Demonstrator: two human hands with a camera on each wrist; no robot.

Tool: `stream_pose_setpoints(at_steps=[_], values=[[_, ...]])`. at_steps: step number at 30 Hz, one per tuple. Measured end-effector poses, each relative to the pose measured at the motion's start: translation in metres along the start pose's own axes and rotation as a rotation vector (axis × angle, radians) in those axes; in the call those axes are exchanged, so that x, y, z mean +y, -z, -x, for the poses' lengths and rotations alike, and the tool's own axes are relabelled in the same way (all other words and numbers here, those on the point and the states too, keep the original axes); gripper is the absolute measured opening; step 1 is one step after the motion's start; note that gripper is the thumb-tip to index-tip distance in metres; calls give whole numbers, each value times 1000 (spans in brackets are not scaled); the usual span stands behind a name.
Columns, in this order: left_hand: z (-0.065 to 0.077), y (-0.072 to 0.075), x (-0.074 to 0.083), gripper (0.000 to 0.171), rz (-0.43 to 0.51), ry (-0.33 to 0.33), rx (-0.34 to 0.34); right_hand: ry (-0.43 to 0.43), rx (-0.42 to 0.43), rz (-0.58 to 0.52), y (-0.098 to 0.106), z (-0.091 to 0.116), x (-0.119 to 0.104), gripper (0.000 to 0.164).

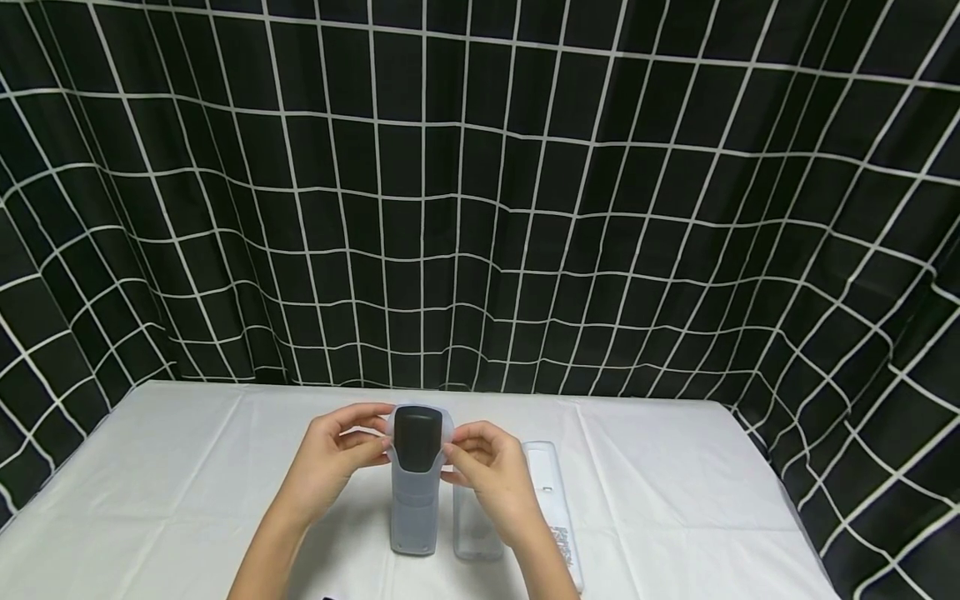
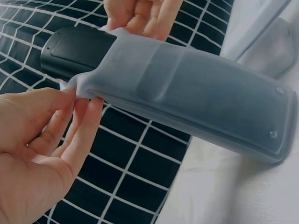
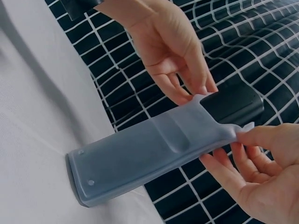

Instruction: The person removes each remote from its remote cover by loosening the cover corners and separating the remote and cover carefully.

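Observation:
A black remote control [image 1: 417, 435] stands upright on the table inside a frosted, translucent silicone cover [image 1: 414, 512]. Its dark top end is bare, while the lower body shows blurred through the cover [image 2: 205, 88]. My left hand [image 1: 324, 454] pinches the left edge of the cover's mouth between thumb and fingers. On the opposite edge, my right hand [image 1: 491, 471] pinches the cover the same way. In the right wrist view, a flap of the rim is pulled outward at my right thumb [image 3: 254, 136]. The remote's front faces away and is hidden.
Just right of the covered remote lies a second translucent cover [image 1: 477, 533], partly behind my right hand. Beside it is a white remote control [image 1: 551, 492] with a printed label, partly hidden by my forearm. A white cloth [image 1: 660, 500] covers the table; a black grid-patterned curtain [image 1: 480, 208] hangs behind.

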State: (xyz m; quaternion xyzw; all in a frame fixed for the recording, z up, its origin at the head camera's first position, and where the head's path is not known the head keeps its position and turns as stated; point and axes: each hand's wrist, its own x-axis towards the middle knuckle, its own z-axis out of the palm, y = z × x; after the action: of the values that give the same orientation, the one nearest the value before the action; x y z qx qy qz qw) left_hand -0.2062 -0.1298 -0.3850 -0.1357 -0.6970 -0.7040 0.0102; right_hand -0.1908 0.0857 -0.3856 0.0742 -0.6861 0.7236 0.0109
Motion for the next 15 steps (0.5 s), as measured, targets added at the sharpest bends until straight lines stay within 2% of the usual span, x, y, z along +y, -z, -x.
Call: stream_pose_setpoints(at_steps=[15], values=[[-1,-2,-2,42,-27,26,21,-2,6,-16,1,-2,6,18]])
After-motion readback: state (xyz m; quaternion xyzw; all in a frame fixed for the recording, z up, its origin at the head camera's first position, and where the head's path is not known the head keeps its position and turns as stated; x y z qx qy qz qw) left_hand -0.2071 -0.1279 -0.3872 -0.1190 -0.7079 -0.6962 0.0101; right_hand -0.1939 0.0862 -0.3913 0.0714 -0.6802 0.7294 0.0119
